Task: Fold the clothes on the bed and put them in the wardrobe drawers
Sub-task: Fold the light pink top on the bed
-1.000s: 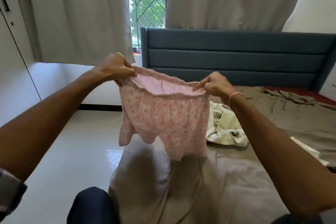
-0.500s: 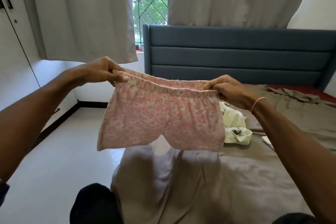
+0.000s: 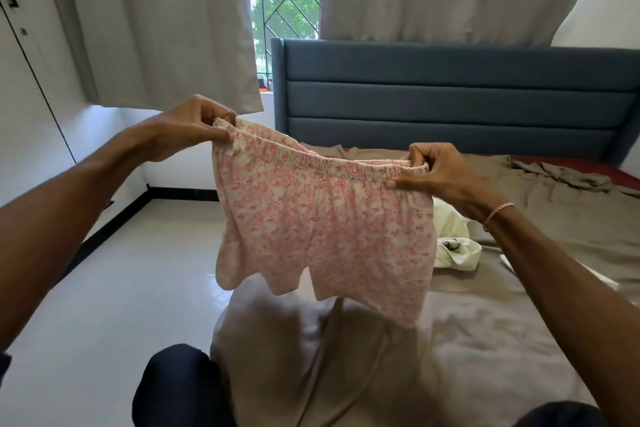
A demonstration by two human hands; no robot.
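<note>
A pair of light cotton shorts [image 3: 325, 225], cream with a dense pink floral print and a gathered elastic waistband, hangs in the air above the near corner of the bed, held up by both hands at the two ends of its waistband. The left hand [image 3: 187, 130] pinches the left end of the band, thumb underneath and fingers curled over the top edge; the right hand [image 3: 438, 175] pinches the right end, thumb pressed against the front of the fabric and the fingers hooked over the band from behind. The waistband runs slanted, higher on the left and lower on the right, and sags slightly open so that the inside of the back shows. The two short legs hang down loose, the left one curled in on itself, the right one falling flatter and longer. The shorts do not touch the grey-brown sheet [image 3: 485, 340] that covers the bed. A pink-and-white cord bracelet [image 3: 498, 213] sits on the right wrist. A crumpled cream-white garment [image 3: 453, 243] lies on the sheet just behind the shorts, and a padded blue-grey headboard [image 3: 450, 97] stands beyond.
</note>
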